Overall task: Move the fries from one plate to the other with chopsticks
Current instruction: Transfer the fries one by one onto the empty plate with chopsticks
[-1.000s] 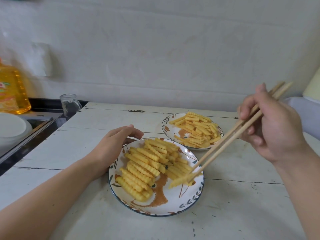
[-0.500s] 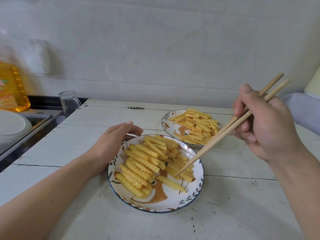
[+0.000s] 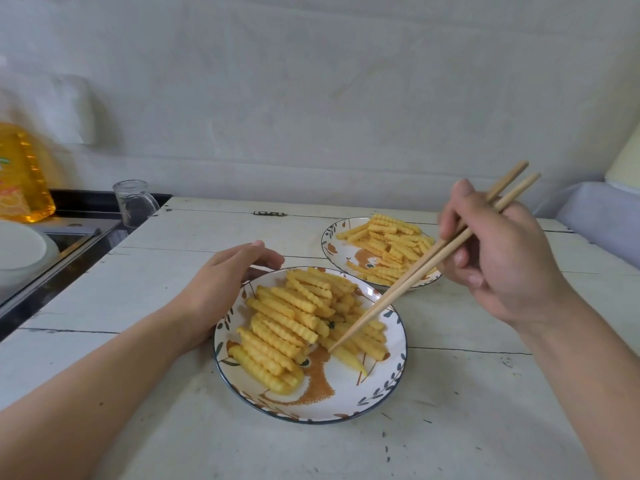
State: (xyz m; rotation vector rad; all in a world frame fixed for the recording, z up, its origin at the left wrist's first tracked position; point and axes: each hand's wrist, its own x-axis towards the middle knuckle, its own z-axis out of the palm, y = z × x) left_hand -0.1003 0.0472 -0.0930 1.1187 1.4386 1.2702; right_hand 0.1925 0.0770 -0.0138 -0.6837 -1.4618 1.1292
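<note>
A patterned near plate (image 3: 349, 400) carries a big pile of crinkle-cut fries (image 3: 294, 313). A second plate (image 3: 329, 242) behind it to the right holds a smaller heap of fries (image 3: 388, 247). My right hand (image 3: 498, 258) grips a pair of wooden chopsticks (image 3: 415, 271); their tips reach down among the fries at the right side of the near plate, close together, and no fry is lifted. My left hand (image 3: 221, 289) rests against the near plate's left rim, with its fingers curved along the edge.
The plates stand on a white wooden table (image 3: 450, 427). A glass cup (image 3: 133, 202) sits at the table's back left corner. Beyond it lie a sink counter with a white dish (image 3: 20, 251) and a yellow oil bottle (image 3: 20, 174). A pale cushion (image 3: 602, 216) is at the right.
A fry pinched in the chopsticks a second ago dropped onto the near plate. The chopstick tips rose, then came back down among the fries. My left hand stayed at the rim.
</note>
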